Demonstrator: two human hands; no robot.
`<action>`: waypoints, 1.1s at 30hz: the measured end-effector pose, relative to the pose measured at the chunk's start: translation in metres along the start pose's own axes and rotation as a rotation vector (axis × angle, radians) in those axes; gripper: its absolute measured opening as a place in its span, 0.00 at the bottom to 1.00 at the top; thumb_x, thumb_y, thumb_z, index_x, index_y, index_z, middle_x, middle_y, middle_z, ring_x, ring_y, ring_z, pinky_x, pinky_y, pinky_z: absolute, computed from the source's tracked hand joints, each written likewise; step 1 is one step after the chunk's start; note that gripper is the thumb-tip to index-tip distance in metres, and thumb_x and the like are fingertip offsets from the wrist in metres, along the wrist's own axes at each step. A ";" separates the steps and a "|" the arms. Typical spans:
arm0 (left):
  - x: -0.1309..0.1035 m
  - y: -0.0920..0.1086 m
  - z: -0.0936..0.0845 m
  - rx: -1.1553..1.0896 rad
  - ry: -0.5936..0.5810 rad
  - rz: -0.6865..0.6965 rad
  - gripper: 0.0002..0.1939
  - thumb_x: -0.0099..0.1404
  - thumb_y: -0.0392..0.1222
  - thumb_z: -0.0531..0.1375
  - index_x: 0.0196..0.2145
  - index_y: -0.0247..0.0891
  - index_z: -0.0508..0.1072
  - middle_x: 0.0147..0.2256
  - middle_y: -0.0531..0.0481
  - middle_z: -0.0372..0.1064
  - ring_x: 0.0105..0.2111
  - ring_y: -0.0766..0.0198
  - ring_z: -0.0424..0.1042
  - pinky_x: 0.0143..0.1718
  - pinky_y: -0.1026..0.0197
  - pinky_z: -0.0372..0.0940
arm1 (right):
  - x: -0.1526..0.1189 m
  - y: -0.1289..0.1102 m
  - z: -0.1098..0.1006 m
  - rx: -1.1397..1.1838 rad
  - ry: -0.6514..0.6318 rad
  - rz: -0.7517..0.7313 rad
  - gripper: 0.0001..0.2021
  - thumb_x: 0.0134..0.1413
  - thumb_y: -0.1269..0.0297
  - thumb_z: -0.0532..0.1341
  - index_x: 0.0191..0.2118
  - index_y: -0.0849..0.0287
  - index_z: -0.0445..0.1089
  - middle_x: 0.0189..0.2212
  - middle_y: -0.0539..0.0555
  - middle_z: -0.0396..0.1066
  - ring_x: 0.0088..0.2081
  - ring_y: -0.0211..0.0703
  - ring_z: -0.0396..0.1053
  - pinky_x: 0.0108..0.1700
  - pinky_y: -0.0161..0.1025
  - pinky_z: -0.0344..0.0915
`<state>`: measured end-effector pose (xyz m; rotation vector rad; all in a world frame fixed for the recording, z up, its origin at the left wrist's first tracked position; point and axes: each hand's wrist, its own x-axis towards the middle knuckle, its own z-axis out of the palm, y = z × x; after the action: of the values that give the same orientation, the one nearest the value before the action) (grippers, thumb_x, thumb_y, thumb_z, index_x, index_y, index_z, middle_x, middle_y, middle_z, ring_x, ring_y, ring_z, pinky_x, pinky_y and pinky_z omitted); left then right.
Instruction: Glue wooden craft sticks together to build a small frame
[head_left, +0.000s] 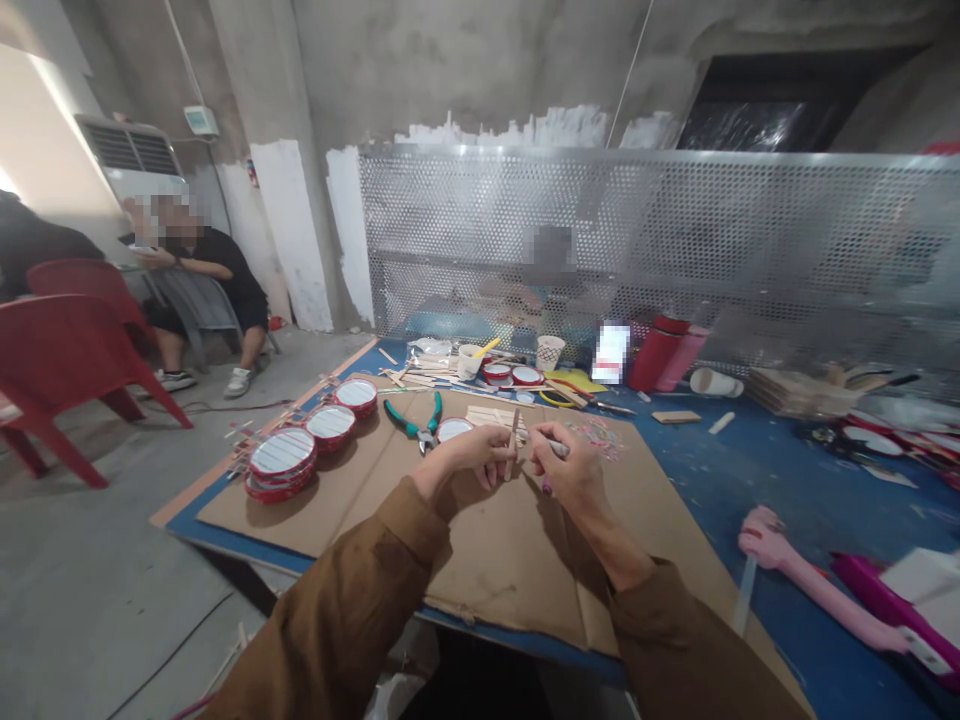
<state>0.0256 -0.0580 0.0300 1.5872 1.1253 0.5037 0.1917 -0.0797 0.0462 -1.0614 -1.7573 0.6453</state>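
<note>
Above the cardboard sheet (495,560), my left hand (480,458) pinches a thin flat wooden stick (513,445) held nearly upright. My right hand (568,460) is closed around a pen-like tool with a purple end (547,488), just right of the stick. The tool's exact kind is hard to make out. Behind my hands lie more wooden sticks (491,415) and a small red-rimmed round disc (454,428). Teal-handled pliers (424,430) rest open on the cardboard, left of these. Several red-rimmed drum-like discs (283,455) stand along the left side.
A pink glue gun (817,580) lies at the right on the blue table (697,480). Cups (550,352), a lit phone (611,352) and a red bottle (658,355) line the back, before a perforated metal screen (465,230). A seated person (217,265) and red chairs (67,360) are at left.
</note>
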 end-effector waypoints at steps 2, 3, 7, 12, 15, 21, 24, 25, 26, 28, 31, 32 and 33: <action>0.000 0.000 0.000 -0.007 -0.001 -0.002 0.12 0.65 0.48 0.55 0.35 0.35 0.64 0.20 0.54 0.66 0.16 0.68 0.67 0.19 0.67 0.63 | 0.000 0.000 0.000 0.011 0.007 0.002 0.16 0.56 0.52 0.55 0.30 0.59 0.69 0.17 0.48 0.66 0.17 0.37 0.65 0.20 0.31 0.61; 0.000 0.000 0.000 -0.012 0.001 0.000 0.12 0.65 0.48 0.55 0.35 0.35 0.65 0.21 0.54 0.66 0.16 0.68 0.67 0.19 0.67 0.63 | 0.000 0.000 -0.001 0.015 0.013 0.000 0.16 0.56 0.51 0.56 0.30 0.59 0.69 0.17 0.48 0.66 0.17 0.37 0.65 0.20 0.31 0.61; -0.001 0.001 -0.001 -0.001 -0.014 0.007 0.11 0.66 0.46 0.54 0.35 0.34 0.65 0.21 0.53 0.66 0.17 0.68 0.68 0.20 0.65 0.65 | 0.000 -0.001 -0.001 0.020 0.015 -0.009 0.15 0.55 0.52 0.55 0.31 0.60 0.70 0.17 0.48 0.66 0.18 0.37 0.66 0.20 0.31 0.61; 0.001 -0.002 -0.002 0.033 -0.012 0.003 0.12 0.66 0.46 0.53 0.35 0.32 0.66 0.21 0.52 0.66 0.17 0.67 0.68 0.21 0.64 0.65 | 0.000 -0.001 0.000 0.007 -0.025 0.000 0.15 0.55 0.52 0.55 0.31 0.60 0.70 0.18 0.49 0.67 0.17 0.36 0.65 0.20 0.31 0.61; 0.002 -0.004 -0.003 0.021 -0.024 0.012 0.14 0.65 0.49 0.54 0.34 0.33 0.66 0.21 0.51 0.66 0.18 0.67 0.68 0.21 0.64 0.65 | 0.000 0.000 0.000 0.010 -0.001 -0.004 0.16 0.55 0.52 0.55 0.31 0.60 0.70 0.18 0.49 0.67 0.17 0.37 0.65 0.19 0.31 0.61; 0.005 -0.010 -0.003 -0.006 -0.029 0.032 0.18 0.63 0.54 0.56 0.31 0.34 0.65 0.22 0.51 0.67 0.18 0.68 0.68 0.21 0.65 0.64 | 0.000 0.000 0.000 0.023 -0.035 -0.004 0.15 0.55 0.52 0.56 0.32 0.59 0.70 0.18 0.49 0.67 0.18 0.37 0.66 0.18 0.30 0.61; 0.006 -0.010 -0.003 -0.006 -0.029 0.040 0.17 0.63 0.54 0.56 0.32 0.34 0.65 0.22 0.51 0.67 0.18 0.69 0.68 0.21 0.67 0.64 | 0.000 -0.001 -0.001 0.038 -0.017 0.004 0.16 0.55 0.51 0.56 0.30 0.59 0.69 0.17 0.49 0.67 0.17 0.37 0.65 0.18 0.30 0.61; 0.005 -0.010 -0.003 -0.007 -0.032 0.043 0.17 0.63 0.54 0.56 0.33 0.34 0.65 0.22 0.52 0.67 0.18 0.69 0.68 0.21 0.67 0.64 | 0.000 -0.002 -0.001 0.042 -0.007 0.002 0.16 0.55 0.51 0.56 0.30 0.59 0.69 0.17 0.49 0.67 0.17 0.37 0.65 0.18 0.30 0.61; 0.005 -0.009 -0.003 -0.010 -0.032 0.046 0.17 0.64 0.54 0.56 0.33 0.34 0.65 0.22 0.52 0.67 0.18 0.69 0.68 0.21 0.67 0.64 | 0.000 -0.002 -0.001 0.042 0.001 -0.002 0.16 0.55 0.51 0.55 0.30 0.59 0.69 0.17 0.49 0.67 0.17 0.37 0.65 0.18 0.30 0.61; 0.005 -0.008 -0.003 -0.011 -0.038 0.043 0.17 0.64 0.53 0.56 0.33 0.34 0.66 0.21 0.52 0.67 0.18 0.69 0.68 0.21 0.67 0.64 | 0.000 -0.002 -0.001 0.035 0.000 -0.011 0.16 0.55 0.51 0.55 0.30 0.60 0.69 0.17 0.49 0.67 0.17 0.37 0.66 0.19 0.31 0.61; 0.005 -0.007 -0.003 -0.008 -0.046 0.032 0.16 0.65 0.52 0.55 0.31 0.34 0.66 0.20 0.52 0.66 0.18 0.68 0.68 0.20 0.67 0.64 | 0.000 -0.001 0.000 0.027 -0.021 -0.010 0.16 0.55 0.51 0.56 0.30 0.59 0.70 0.17 0.49 0.68 0.17 0.37 0.65 0.19 0.31 0.61; 0.005 -0.007 -0.003 -0.010 -0.046 0.027 0.16 0.65 0.52 0.55 0.31 0.34 0.66 0.20 0.52 0.66 0.17 0.68 0.68 0.20 0.66 0.64 | 0.000 -0.001 0.000 0.026 -0.025 -0.007 0.16 0.55 0.51 0.56 0.31 0.59 0.70 0.17 0.49 0.67 0.16 0.37 0.65 0.19 0.31 0.61; 0.005 -0.006 -0.003 -0.012 -0.044 0.024 0.15 0.65 0.51 0.55 0.31 0.34 0.66 0.20 0.52 0.66 0.17 0.68 0.68 0.20 0.66 0.64 | 0.000 -0.001 0.000 0.024 -0.029 -0.006 0.16 0.55 0.51 0.56 0.31 0.59 0.70 0.17 0.49 0.67 0.16 0.37 0.65 0.19 0.31 0.61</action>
<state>0.0233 -0.0523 0.0240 1.5955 1.0691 0.4883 0.1909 -0.0799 0.0467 -1.0346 -1.7723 0.6796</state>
